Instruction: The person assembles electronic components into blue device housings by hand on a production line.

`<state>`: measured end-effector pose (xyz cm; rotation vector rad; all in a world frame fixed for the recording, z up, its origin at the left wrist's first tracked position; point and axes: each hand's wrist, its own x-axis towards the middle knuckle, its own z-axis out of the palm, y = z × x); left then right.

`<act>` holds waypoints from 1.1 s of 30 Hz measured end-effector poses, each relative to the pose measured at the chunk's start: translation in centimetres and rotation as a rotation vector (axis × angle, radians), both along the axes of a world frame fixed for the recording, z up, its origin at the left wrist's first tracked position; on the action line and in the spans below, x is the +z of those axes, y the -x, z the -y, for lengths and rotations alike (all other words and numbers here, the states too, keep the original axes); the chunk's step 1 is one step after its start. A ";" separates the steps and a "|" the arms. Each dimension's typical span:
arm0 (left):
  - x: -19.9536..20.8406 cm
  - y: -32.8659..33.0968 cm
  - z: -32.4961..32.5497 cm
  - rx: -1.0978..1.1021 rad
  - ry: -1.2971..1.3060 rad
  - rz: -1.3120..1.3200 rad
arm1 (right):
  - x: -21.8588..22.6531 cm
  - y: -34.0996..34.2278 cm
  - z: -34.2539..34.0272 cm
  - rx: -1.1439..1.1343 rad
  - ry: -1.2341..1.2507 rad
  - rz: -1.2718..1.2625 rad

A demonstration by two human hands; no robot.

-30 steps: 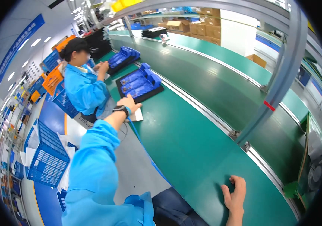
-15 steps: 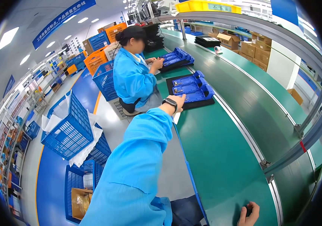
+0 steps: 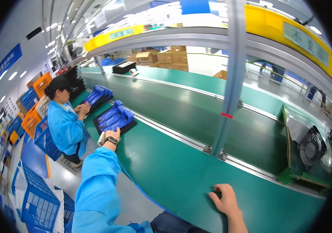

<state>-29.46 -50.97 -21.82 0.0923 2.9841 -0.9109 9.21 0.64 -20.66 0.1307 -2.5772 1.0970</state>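
Note:
My left arm, in a light blue sleeve, reaches far left across the green worktop (image 3: 166, 167). My left hand (image 3: 113, 134) is at the near edge of a black tray (image 3: 126, 128); its fingers are mostly hidden, so its grip is unclear. Blue molded plastic parts (image 3: 115, 116) lie on that tray. A pale cylindrical object (image 3: 101, 139) shows just beside the hand. A dark watch (image 3: 111, 140) is on that wrist. My right hand (image 3: 225, 199) hovers over or rests on the worktop, fingers loosely bent, thumb apart, holding nothing.
A co-worker in blue (image 3: 63, 126) handles another tray of blue parts (image 3: 96, 95) at left. A conveyor (image 3: 181, 106) runs behind a metal rail. An upright post (image 3: 228, 89) stands on it. At right is a green-edged box with a black fan (image 3: 312, 146). A blue coiled cord (image 3: 146, 194) hangs along the near edge.
My view has swung right, bringing the post and fan box into sight. My left hand stays by the tray. My right hand now shows more fully, thumb and fingers apart.

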 end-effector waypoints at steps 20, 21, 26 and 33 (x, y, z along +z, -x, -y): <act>13.6 -31.7 -25.7 -0.963 -0.516 0.366 | 1.0 2.3 10.6 0.026 1.418 0.659; 14.3 -33.8 -26.2 -1.019 -0.574 0.380 | 0.8 2.3 11.1 0.021 1.478 0.659; 14.6 -37.1 -28.3 -1.132 -0.776 0.421 | 2.4 0.2 9.9 -0.107 1.572 0.474; 14.9 -33.1 -28.0 -0.956 -1.297 0.461 | 0.5 -10.0 1.5 -0.261 1.210 0.248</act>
